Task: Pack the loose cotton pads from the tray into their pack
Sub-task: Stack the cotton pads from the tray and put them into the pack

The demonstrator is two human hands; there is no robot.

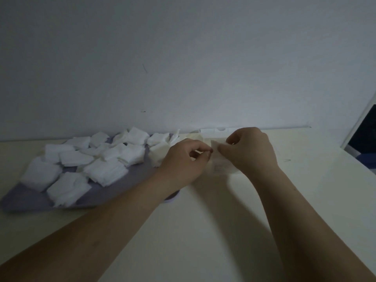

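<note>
the cotton pads [105,169] are white, soft-edged squares, most of them in small uneven stacks, some leaning or slumped over one another. they are scattered over a flat lavender tray [134,180] on the left part of the pale tabletop [213,220]. the tray's long axis runs from the near left toward the far right, up close to the wall [183,58], and the stacks face every which way, with no shared direction. one taller stack stands at the tray's right end, just beside the left hand [183,161]. the pack [220,165] is a thin, see-through plastic bag with faint print, just right of the tray and between the two hands. its lower part is down at the tabletop and its upper edge is lifted toward the fingers, one corner sticking up. the hands cover too much of it to tell its long axis. the right hand [248,151] has its fingers curled and pinches the pack's upper edge between thumb and fingertips. the left hand is curled too, thumb and forefinger meeting at the pack's left edge, where it appears to pinch the plastic. both forearms reach in from the near edge.
</note>
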